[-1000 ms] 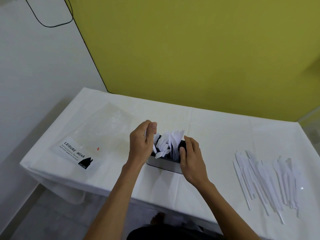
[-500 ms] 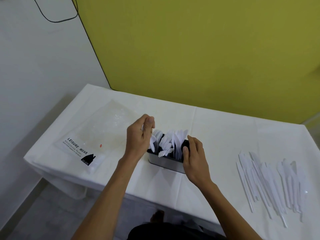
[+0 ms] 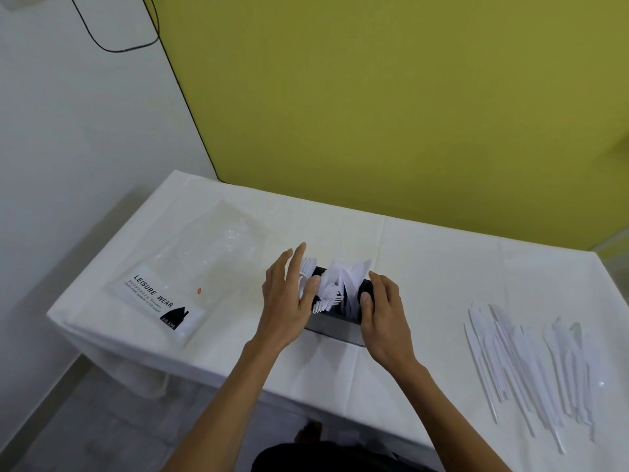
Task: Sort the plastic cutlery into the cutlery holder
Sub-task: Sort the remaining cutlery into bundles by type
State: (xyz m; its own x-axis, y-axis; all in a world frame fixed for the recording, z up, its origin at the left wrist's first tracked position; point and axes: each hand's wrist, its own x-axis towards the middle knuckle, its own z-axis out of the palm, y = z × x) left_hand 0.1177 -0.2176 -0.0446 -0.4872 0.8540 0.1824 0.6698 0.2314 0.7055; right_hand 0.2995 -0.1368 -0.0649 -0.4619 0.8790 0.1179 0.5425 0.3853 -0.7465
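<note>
A white-clothed surface (image 3: pixel 425 267) stands against a yellow wall (image 3: pixel 391 97). On its left lies a clear plastic bag (image 3: pixel 190 267) printed "LEISURE WEAR"; on its right, well apart from the hands, lies a spread of loose white plastic cutlery (image 3: pixel 531 366). Near the front edge, at the middle, stands the dark cutlery holder (image 3: pixel 335 327), stuffed with white forks (image 3: pixel 328 299) and other pieces. The left hand (image 3: pixel 289 301) is spread, fingers touching the pieces at the holder's left end. The right hand (image 3: pixel 384 311) curls over the right rim, seemingly gripping it.
</note>
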